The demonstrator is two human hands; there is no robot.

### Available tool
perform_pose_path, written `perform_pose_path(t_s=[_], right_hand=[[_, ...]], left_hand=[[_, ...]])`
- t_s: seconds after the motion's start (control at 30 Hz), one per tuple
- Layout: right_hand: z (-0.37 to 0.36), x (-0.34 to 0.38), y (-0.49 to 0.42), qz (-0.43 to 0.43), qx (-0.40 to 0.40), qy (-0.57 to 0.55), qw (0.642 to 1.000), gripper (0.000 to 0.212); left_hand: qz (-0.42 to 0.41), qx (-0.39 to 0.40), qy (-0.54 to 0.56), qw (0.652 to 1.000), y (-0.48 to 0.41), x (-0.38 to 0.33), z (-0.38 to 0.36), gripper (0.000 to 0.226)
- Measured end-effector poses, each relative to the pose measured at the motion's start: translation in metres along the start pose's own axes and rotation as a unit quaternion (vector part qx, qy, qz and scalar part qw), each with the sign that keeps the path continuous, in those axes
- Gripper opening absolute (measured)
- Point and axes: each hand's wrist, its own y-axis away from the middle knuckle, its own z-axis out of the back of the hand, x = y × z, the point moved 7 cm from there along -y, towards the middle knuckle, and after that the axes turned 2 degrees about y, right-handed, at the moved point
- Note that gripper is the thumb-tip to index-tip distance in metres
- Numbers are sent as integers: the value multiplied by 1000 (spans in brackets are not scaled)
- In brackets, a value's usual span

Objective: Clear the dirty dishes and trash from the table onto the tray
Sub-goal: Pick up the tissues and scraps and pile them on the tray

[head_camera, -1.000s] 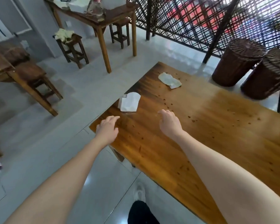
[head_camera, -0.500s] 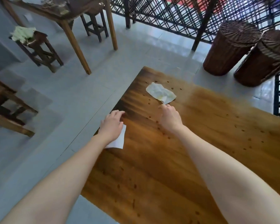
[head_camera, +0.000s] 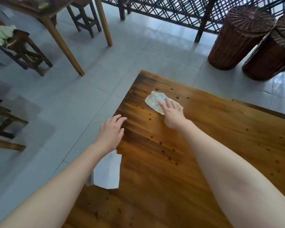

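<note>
- Right grip (head_camera: 173, 115) — open, straight fingers laid on the crumpled, stained napkin (head_camera: 155, 100) near the far left corner of the counter (head_camera: 204, 153). It is best to curl the fingers and gather the soft paper whole, lest it tear.
- Left grip (head_camera: 111, 134) — open, holding nothing, over the counter's left edge. The flat white napkin (head_camera: 108, 173) lies on that edge, under the forearm.
- Count: two napkins; two wicker baskets (head_camera: 237, 38) on the floor; no tray in view.

- Two dark wicker baskets (head_camera: 237, 38) stand side by side at the upper right of my view.
- A black lattice screen (head_camera: 171, 7) runs along the top.
- At upper left, a stool (head_camera: 23, 46) carries a pale green cloth (head_camera: 0, 33).
</note>
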Motion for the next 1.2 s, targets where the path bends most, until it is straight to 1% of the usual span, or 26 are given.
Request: perform_pose_path(t_s=[0.07, 0.13, 0.2, 0.33, 0.43, 0.53, 0.83, 1.03, 1.2], right_hand=[[-8, -2, -7, -11, 5, -13, 1000, 81], [-8, -1, -8, -17, -23, 5, 1000, 75], [-8, 0, -5, -17, -45, 16, 999, 62], [-13, -4, 12, -34, -44, -50, 997, 28], [-9, -5, 34, -47, -79, -66, 994, 18], [1, -3, 58, -63, -115, -81, 988, 16], [28, 5, 150, -77, -143, -69, 984, 15], [38, 18, 240, -67, -163, -91, 980, 14], [34, 14, 330, -55, -187, -89, 977, 19]], left_hand=[[3, -2, 9, 1000, -4, 2, -3, 43], [-1, 1, 8, 1000, -6, 3, -7, 43], [-1, 7, 13, 1000, -7, 6, -9, 43], [1, 15, 23, 1000, -1, 4, -9, 42], [-6, 11, 25, 1000, 4, 0, -4, 41], [-7, 5, 27, 1000, 13, -5, 6, 42], [-23, -8, 32, 999, 84, -19, 34, 42], [-36, -17, 2, 999, 161, -38, 44, 44], [-77, -8, 13, 997, 218, -79, 30, 46]])
